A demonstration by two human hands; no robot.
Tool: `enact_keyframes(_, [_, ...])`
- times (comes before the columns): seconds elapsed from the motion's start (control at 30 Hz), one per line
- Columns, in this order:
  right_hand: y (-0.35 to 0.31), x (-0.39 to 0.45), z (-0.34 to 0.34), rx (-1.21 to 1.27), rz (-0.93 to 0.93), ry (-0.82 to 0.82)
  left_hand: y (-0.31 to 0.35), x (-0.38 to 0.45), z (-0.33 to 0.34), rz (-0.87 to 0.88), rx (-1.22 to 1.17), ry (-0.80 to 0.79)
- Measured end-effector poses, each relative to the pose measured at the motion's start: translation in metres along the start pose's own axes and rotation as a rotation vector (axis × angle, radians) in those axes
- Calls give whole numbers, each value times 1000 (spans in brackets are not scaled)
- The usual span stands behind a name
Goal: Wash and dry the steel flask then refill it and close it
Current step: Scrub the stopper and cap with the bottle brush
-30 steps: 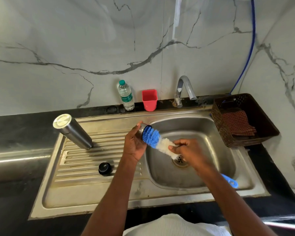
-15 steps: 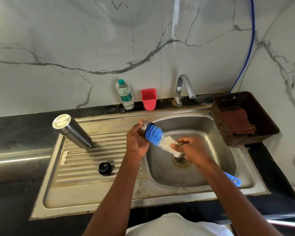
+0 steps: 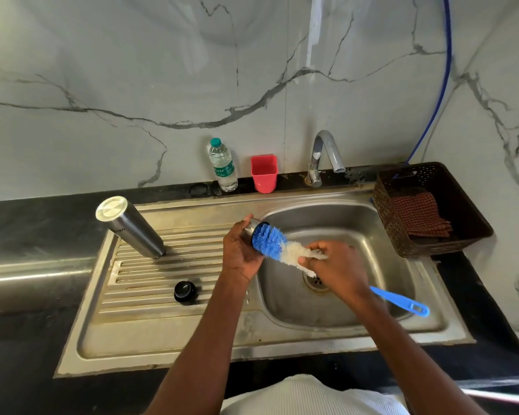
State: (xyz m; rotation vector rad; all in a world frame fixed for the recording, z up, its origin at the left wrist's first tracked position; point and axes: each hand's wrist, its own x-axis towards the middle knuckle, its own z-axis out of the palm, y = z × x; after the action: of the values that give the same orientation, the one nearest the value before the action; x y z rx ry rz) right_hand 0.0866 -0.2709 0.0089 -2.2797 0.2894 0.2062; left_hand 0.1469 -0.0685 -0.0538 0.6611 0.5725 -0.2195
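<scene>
Steel flask [image 3: 131, 227] inverted on drainboard, untouched | left hand [image 3: 240, 250] grips steel cup [image 3: 250, 230] | right hand [image 3: 336, 269] fingers clamp brush [image 3: 268, 242], pushed deeper since | scrubbing continues

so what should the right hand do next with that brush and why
Probably twist the bottle brush against the small steel piece that the left hand holds over the sink. The blue bristles sit right at its opening, and the right hand grips the brush near the white bristles.
</scene>
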Motion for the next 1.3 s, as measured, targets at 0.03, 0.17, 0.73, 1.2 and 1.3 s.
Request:
enact_keyframes(0.03, [-1,-2,-2,-120,-79,23,2,-1,-2,-28,59,34])
enact_keyframes(0.17, [-11,-5,-10,-543,-354,32,9,1,-7,-201,217,242])
enact_keyframes(0.73, [-7,-7,-11,-575,-361,52,-2,1,-7,-86,424,130])
enact_keyframes(1.2, [-10,-6,-6,-580,-329,95,-5,8,-1,-194,246,221])
enact_keyframes(1.3, [-6,-3,-4,-417,-165,57,-12,10,-1,-124,215,127])
